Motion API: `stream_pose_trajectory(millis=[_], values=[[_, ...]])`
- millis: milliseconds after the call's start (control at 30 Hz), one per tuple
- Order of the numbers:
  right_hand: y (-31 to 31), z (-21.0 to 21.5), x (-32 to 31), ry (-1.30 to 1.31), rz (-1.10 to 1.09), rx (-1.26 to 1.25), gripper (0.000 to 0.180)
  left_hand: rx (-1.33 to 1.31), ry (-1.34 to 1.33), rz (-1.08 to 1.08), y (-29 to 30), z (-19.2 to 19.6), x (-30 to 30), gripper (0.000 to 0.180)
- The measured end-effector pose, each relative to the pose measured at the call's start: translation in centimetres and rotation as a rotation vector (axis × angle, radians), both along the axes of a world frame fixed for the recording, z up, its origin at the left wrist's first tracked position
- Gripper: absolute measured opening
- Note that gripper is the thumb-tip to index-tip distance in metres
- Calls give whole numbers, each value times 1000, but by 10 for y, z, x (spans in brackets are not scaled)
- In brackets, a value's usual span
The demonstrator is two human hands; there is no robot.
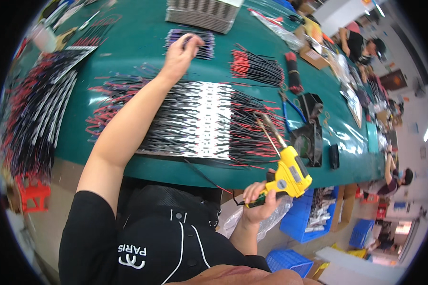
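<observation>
My right hand [259, 204] grips the handle of a yellow soldering gun [290, 173] at the table's near edge. Its metal tip points up and left, over the red-ended black wires [252, 128] on the right side of a white panel of strip boards [209, 118]. Many wires stick out of both sides of this panel. My left arm stretches across the panel's left part. At the far side, my left hand [179, 57] has its fingers pinched on a pile of purple and black wires [204, 50]; their tips partly hide what they hold.
Red and black wires [257, 66] lie right of the purple pile, near a tied wire bundle [294, 73]. Blue-handled pliers [292, 107] and a black stand [306, 142] are at right. More wired strips [43, 104] hang at left. A pale ridged stack [202, 16] stands behind. Other people work far right.
</observation>
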State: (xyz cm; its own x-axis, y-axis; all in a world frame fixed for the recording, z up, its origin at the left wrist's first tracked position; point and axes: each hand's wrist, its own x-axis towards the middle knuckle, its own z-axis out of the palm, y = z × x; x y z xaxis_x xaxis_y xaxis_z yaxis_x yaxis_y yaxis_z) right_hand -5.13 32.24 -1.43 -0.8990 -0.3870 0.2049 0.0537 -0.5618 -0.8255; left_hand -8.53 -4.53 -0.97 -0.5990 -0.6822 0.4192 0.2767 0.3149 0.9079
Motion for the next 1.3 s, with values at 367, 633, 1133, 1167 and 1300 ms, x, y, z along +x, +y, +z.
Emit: stream_pose_trajectory(millis=[367, 633, 1133, 1167, 1300], values=[[-32, 19, -10, 30, 88, 45, 49, -603, -536, -262, 26, 43, 26, 17], [-62, 20, -24, -9, 215, 121, 45, -493, -557, -282, 11, 6, 29, 22], [-101, 11, -33, 3, 233, 196, 42, -391, -557, -67, 16, 6, 33, 19], [-102, 11, -32, 3, 231, 199, 42, -388, -556, -69, 16, 3, 33, 19], [-104, 9, -26, 58, 191, 329, 46, -393, -577, -58, 18, 4, 33, 21]])
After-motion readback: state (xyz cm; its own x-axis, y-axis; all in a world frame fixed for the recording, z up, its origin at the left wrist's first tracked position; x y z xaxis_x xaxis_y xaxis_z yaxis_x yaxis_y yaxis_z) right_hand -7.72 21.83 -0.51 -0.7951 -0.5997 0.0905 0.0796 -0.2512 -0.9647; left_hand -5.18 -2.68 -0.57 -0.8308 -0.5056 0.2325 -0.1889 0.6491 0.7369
